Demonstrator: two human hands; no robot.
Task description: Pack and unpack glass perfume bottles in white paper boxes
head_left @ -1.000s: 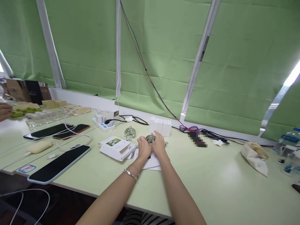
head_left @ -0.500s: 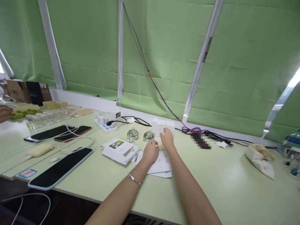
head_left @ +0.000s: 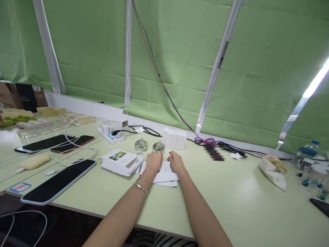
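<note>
My left hand (head_left: 153, 161) lies flat on a small stack of white papers (head_left: 164, 178), its fingers stretched toward a round glass bottle (head_left: 158, 146). A second glass bottle (head_left: 141, 144) stands just left of the first. My right hand (head_left: 175, 161) rests on the same papers with its fingers curled in; whether they pinch anything is too small to see. A row of small white boxes (head_left: 175, 139) stands upright just behind both hands. Flattened white cartons with a printed picture (head_left: 120, 161) lie left of my left hand.
Phones (head_left: 55, 181) (head_left: 43, 142) and a white cable (head_left: 77, 151) lie on the left of the pale green table (head_left: 231, 199). A power strip (head_left: 110, 136) and dark cables (head_left: 231, 148) run along the back edge. A paper bag (head_left: 273, 171) and water bottles (head_left: 307, 152) stand at the right.
My right hand drew back from the row of white boxes and settled on the papers beside my left hand. The glass bottle my hands held a second ago now stands free on the table.
</note>
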